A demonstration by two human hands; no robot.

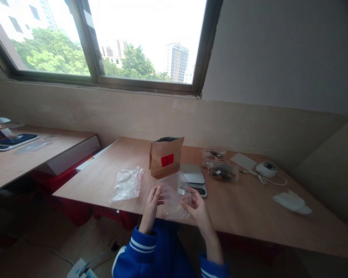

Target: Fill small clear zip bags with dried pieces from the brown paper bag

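Between my two hands is a clear zip-lock bag [171, 199] with a red seal line and a small white label, seemingly with nothing inside. My left hand [154, 199] grips its left edge with the fingers bent. On its right side, my right hand [193, 202] pinches the bag near the label. Just behind the bag sits a kitchen scale [193, 173], its front partly covered by the bag and my right hand. A brown paper pouch [166, 156] with a red label stands upright behind, its top open. More clear zip-lock bags [127, 183] lie flat to my left.
Filled zip-lock bags [222, 171] of dark contents lie right of the scale. Farther right are a white card [243, 161], a white round camera [266, 169] with a cable, and a crumpled white plastic item [292, 202]. A second table [60, 148] stands at left.
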